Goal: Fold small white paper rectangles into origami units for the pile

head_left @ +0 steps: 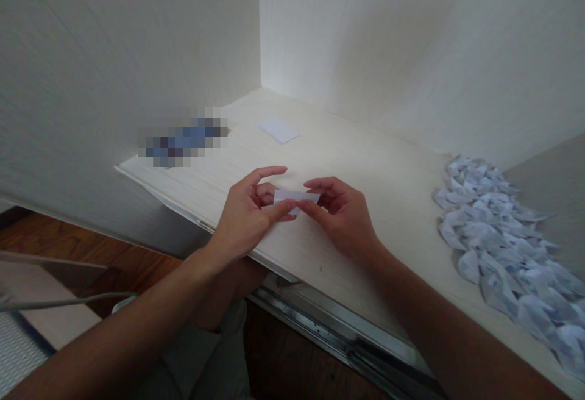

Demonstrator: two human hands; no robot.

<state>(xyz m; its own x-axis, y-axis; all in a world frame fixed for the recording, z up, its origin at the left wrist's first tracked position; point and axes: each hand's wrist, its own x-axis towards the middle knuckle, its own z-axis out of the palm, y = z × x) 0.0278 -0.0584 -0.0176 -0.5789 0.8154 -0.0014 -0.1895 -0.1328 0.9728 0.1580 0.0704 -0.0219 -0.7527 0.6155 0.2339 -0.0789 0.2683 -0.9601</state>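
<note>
A small white piece of paper (297, 195) is held up between both hands, above the front part of the white desk. My left hand (251, 208) pinches its left side, with the thumb on the near face and the index finger stretched out above. My right hand (345, 211) grips the right side with thumb and curled fingers. The two thumb tips nearly meet at the paper's lower middle. Fingers behind the paper are partly hidden.
A flat stack or sheet of white paper (278, 130) lies farther back on the desk (365, 162). Many folded white paper pieces (498, 229) are heaped along the right side. A blurred blue object (183, 141) is at the left. Walls (311, 34) enclose the back and left.
</note>
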